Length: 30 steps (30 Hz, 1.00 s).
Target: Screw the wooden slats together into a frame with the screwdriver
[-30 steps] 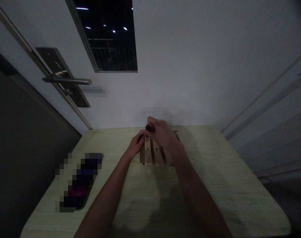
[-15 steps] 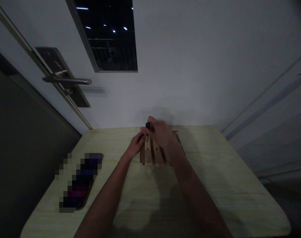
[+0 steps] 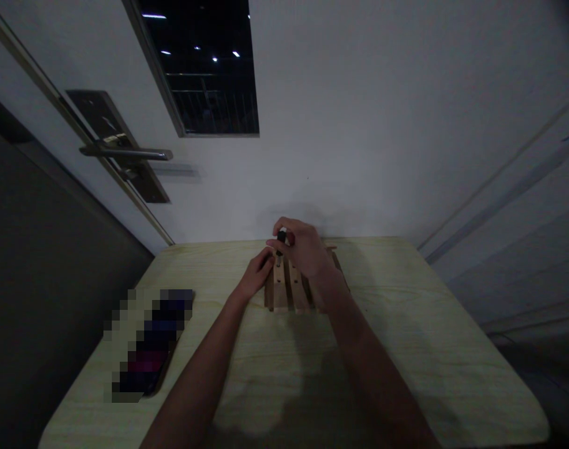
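Note:
In the head view, a small wooden slatted piece (image 3: 280, 298) rests near the back of the table, with dark holes in its light slats. My right hand (image 3: 306, 249) is closed around the black handle of a short screwdriver (image 3: 281, 236). The metal shaft points down at the left light slat. My left hand (image 3: 257, 272) grips the slatted piece at its left side, fingers bent over the edge. My right hand and forearm cover much of the piece's right part.
A dark phone (image 3: 160, 368), partly pixelated, lies on the left of the wood-grain table (image 3: 266, 380). Behind the table's back edge stands a white door (image 3: 359, 125) with a metal lever handle (image 3: 139, 153) and a dark window (image 3: 214, 93).
My right hand's fingers have shifted around the screwdriver handle, and more of the handle shows. My left hand and the slatted piece stay in place.

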{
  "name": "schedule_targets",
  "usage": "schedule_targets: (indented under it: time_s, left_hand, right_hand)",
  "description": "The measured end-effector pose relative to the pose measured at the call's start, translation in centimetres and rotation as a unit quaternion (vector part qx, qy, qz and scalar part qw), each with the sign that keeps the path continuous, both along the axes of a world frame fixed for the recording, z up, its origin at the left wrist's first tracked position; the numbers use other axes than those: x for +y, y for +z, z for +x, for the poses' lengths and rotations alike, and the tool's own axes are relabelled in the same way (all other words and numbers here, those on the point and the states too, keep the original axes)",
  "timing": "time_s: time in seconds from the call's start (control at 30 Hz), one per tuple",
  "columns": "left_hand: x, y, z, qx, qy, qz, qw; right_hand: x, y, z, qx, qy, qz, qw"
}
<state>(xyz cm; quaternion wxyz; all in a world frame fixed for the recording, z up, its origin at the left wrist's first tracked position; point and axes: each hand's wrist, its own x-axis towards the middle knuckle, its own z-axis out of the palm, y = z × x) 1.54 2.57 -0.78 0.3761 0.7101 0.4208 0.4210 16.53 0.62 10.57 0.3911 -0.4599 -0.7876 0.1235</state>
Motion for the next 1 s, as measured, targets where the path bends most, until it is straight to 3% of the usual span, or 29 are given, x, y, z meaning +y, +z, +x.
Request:
schedule_targets:
  time_s: [0.73,1.0]
  left_hand:
    - [0.11,-0.29,0.0,-0.008,0.002,0.005,1.0]
    - [0.14,-0.27,0.0,-0.012,-0.002,0.001,1.0]
  right_hand:
    - [0.2,-0.25,0.16,0.001,-0.023,0.008,1.0]
    - [-0.12,-0.06,-0.01,0.027,0.007,-0.037,0.999]
